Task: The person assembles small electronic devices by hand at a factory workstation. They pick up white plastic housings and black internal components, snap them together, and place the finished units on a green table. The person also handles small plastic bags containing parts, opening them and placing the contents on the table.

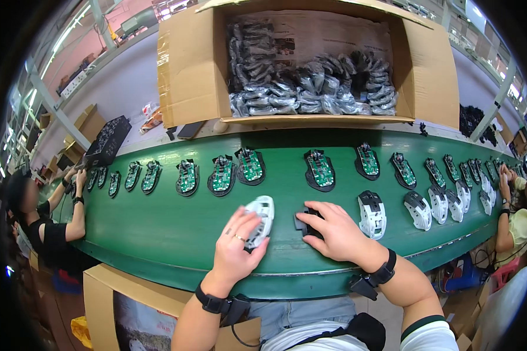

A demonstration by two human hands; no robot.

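Observation:
My left hand (231, 248) is closed around a white computer mouse shell (265, 212), held tilted just over the green work surface (175, 234); some of its fingers are blurred. To its right, my right hand (339, 234) has its fingers bent over a black plastic part (306, 222) and grips it low at the surface. The part's exact kind is hidden under the fingers. Beyond my hands stand mouse bases with green circuit boards, among them one base (250, 165) and another base (320, 169). Nearest my right hand lies a white and black mouse shell (372, 214).
An open cardboard box (427, 76) full of bagged dark parts stands on the far ledge. Several more mouse shells (417, 210) line the right side. Co-workers sit at the left (47, 216) and right (515, 216). Another cardboard box (99, 292) is below the near edge.

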